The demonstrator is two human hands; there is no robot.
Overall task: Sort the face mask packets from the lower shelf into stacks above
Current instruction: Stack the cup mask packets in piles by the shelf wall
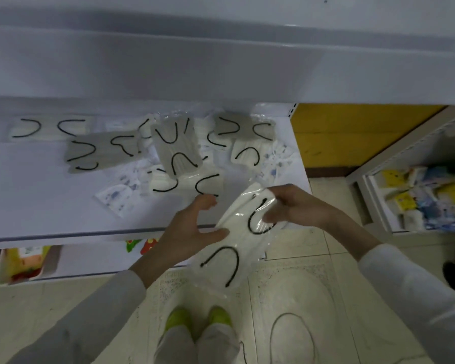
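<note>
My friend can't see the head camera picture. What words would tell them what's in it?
A person's right hand grips a clear packet with a white face mask, the open left hand beside it. More mask packets lie scattered on the white lower shelf behind.

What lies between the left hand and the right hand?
A white mask packet in clear wrap lies between the left hand and the right hand, which pinches it. The head view shows it.

A shop: white display shelving (37,193) stocked with packeted goods (415,195).
</note>
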